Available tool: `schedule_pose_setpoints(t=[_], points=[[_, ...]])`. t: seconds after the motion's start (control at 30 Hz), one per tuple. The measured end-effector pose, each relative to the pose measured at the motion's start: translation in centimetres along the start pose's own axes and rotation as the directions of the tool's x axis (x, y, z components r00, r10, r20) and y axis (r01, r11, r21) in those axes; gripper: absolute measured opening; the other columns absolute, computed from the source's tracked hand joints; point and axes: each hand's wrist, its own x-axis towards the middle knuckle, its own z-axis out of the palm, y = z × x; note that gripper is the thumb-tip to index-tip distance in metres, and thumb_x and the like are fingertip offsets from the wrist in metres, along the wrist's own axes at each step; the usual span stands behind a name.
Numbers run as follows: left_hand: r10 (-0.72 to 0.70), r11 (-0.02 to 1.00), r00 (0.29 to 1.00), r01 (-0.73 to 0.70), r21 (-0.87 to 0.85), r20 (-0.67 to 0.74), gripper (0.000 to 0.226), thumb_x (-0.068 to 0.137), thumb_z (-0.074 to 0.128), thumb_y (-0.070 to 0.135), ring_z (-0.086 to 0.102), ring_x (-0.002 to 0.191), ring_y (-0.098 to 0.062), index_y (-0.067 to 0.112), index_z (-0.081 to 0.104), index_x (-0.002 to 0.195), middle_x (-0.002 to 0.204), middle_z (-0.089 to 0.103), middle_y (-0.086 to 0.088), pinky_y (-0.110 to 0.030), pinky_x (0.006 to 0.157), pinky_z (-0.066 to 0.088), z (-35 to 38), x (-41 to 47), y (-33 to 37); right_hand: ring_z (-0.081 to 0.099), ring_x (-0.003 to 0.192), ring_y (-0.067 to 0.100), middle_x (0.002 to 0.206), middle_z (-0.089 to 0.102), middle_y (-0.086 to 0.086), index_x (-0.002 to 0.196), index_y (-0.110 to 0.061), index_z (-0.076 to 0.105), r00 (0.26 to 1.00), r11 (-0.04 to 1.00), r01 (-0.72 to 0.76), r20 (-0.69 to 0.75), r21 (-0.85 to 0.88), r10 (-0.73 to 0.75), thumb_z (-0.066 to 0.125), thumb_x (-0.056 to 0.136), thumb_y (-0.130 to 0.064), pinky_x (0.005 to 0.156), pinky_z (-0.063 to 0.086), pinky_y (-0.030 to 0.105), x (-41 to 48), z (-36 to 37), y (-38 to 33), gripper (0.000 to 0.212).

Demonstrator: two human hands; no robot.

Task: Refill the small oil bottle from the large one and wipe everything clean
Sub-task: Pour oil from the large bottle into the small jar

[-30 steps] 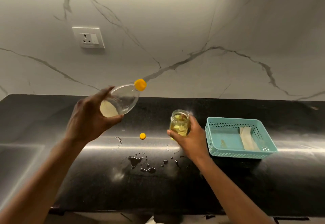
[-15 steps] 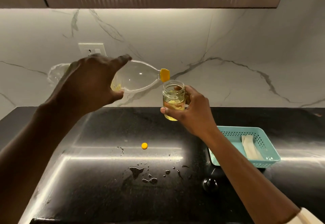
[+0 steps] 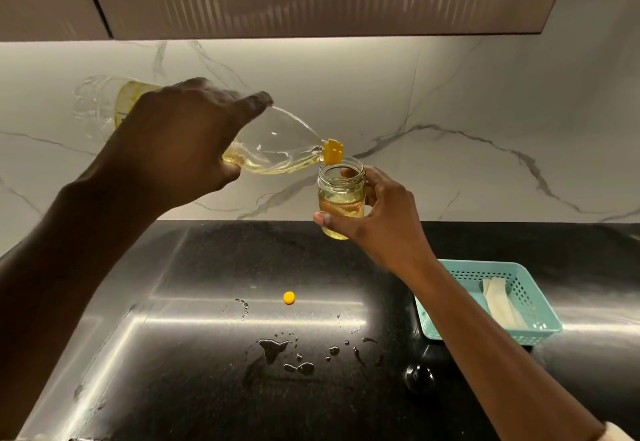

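Note:
My left hand (image 3: pixel 180 142) grips the large clear oil bottle (image 3: pixel 277 149), tipped sideways with its yellow spout (image 3: pixel 333 152) over the mouth of the small glass jar (image 3: pixel 341 198). Pale yellow oil pools along the bottle's lower side. My right hand (image 3: pixel 381 218) holds the jar upright in the air above the black counter (image 3: pixel 173 354); the jar is about half full of oil. A small yellow cap (image 3: pixel 289 297) lies on the counter below, with spilled drops (image 3: pixel 277 350) in front of it.
A teal plastic basket (image 3: pixel 540 329) with a folded pale cloth (image 3: pixel 498 302) stands on the counter at right. A small dark round object (image 3: pixel 419 376) lies near the basket. Marble backsplash behind, cabinets overhead.
The bottle has tilted further down, its spout now over the jar's mouth, and oil has run toward the neck. The jar stays raised in my right hand.

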Motion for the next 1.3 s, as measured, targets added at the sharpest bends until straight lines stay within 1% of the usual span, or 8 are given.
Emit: schedule_pose_setpoints(t=[0.1,0.27,0.43,0.57,0.67,0.83,1.13,1.3], points=[[0.019,1.0,1.0,-0.019,0.01,0.016,0.096,0.07,0.099,0.02,0.068,0.118,-0.046,0.019,0.056,0.156,0.132,0.075,-0.018,-0.052,0.083,0.06,-0.4,0.0,0.1,0.069,0.099,0.003,0.12,0.071,-0.016,0.134,-0.029,0.063,1.0,1.0,0.003,-0.003,0.006,-0.003,0.088,0.073,-0.06,0.084,0.049,0.004,0.0,-0.2,-0.2,0.073],[0.045,0.999,0.999,-0.045,0.016,0.0,0.092,0.073,0.096,0.015,0.066,0.121,-0.046,0.016,0.056,0.156,0.13,0.075,-0.017,-0.053,0.086,0.058,-1.1,0.3,0.5,0.064,0.092,-0.01,0.113,0.065,-0.023,0.131,-0.03,0.064,1.0,1.0,0.002,0.012,0.002,-0.002,0.088,0.072,-0.06,0.076,0.045,-0.004,-0.1,-0.5,-0.7,0.07],[0.088,0.996,0.996,-0.088,0.019,-0.024,0.091,0.077,0.094,0.013,0.064,0.124,-0.046,0.016,0.053,0.158,0.137,0.072,-0.018,-0.053,0.09,0.056,-1.9,0.6,0.7,0.065,0.093,-0.008,0.114,0.066,-0.021,0.132,-0.028,0.064,1.0,1.0,-0.001,0.022,-0.002,0.001,0.09,0.071,-0.058,0.078,0.046,-0.003,-0.4,-0.6,-1.0,0.072],[0.117,0.993,0.993,-0.118,0.027,0.005,0.09,0.074,0.094,0.006,0.063,0.121,-0.05,0.011,0.056,0.156,0.134,0.072,-0.023,-0.058,0.092,0.055,-2.3,0.6,0.7,0.069,0.098,0.001,0.118,0.072,-0.016,0.132,-0.027,0.065,1.0,1.0,-0.009,0.028,0.006,0.009,0.09,0.071,-0.058,0.082,0.049,0.003,-0.6,-0.6,-1.3,0.072],[0.133,0.991,0.991,-0.133,0.024,0.015,0.09,0.071,0.094,0.003,0.064,0.12,-0.052,0.009,0.058,0.153,0.131,0.073,-0.024,-0.059,0.093,0.055,-2.4,0.7,0.7,0.068,0.096,-0.004,0.116,0.07,-0.018,0.131,-0.027,0.065,1.0,1.0,-0.014,0.028,0.01,0.014,0.091,0.071,-0.056,0.081,0.047,-0.001,-0.7,-0.6,-1.4,0.072],[0.137,0.99,0.991,-0.137,0.014,-0.004,0.091,0.075,0.093,0.007,0.06,0.129,-0.05,0.012,0.054,0.157,0.14,0.069,-0.023,-0.059,0.101,0.051,-2.7,0.7,0.8,0.066,0.095,-0.005,0.114,0.066,-0.021,0.133,-0.028,0.064,0.999,1.0,-0.03,0.033,0.005,0.03,0.091,0.072,-0.056,0.078,0.045,-0.004,-0.8,-0.7,-1.5,0.073],[0.138,0.99,0.99,-0.138,0.01,0.005,0.089,0.072,0.094,0.002,0.063,0.122,-0.053,0.008,0.058,0.153,0.133,0.072,-0.026,-0.059,0.094,0.055,-3.3,0.8,1.0,0.068,0.099,0.002,0.119,0.071,-0.012,0.133,-0.025,0.065,0.999,1.0,-0.028,0.036,0.006,0.028,0.091,0.073,-0.055,0.083,0.047,0.001,-1.0,-0.8,-1.7,0.072],[0.135,0.991,0.991,-0.135,0.006,0.003,0.09,0.069,0.095,0.001,0.064,0.122,-0.053,0.008,0.06,0.151,0.131,0.072,-0.027,-0.061,0.097,0.054,-3.2,0.8,1.0,0.069,0.102,0.004,0.124,0.073,-0.009,0.135,-0.025,0.064,0.999,1.0,-0.023,0.041,0.016,0.023,0.091,0.073,-0.053,0.086,0.049,0.005,-0.9,-1.0,-1.8,0.072]])
